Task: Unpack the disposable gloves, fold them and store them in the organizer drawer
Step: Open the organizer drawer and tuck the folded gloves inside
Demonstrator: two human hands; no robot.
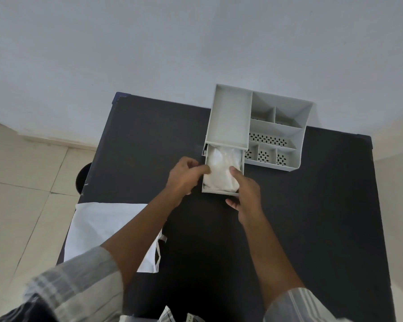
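A grey desk organizer stands at the far side of the dark table. Its drawer is pulled out toward me. Folded translucent white gloves fill the drawer. My left hand rests at the drawer's left wall with its fingertips on the gloves. My right hand reaches over the drawer's front right corner, its index finger pressing down on the gloves and its thumb below the drawer front. Neither hand lifts the gloves.
A white cloth bag with a handle lies on the table's near left. A dark round object stands on the tiled floor beside the table's left edge. The organizer's open compartments have perforated bottoms. A wall rises behind.
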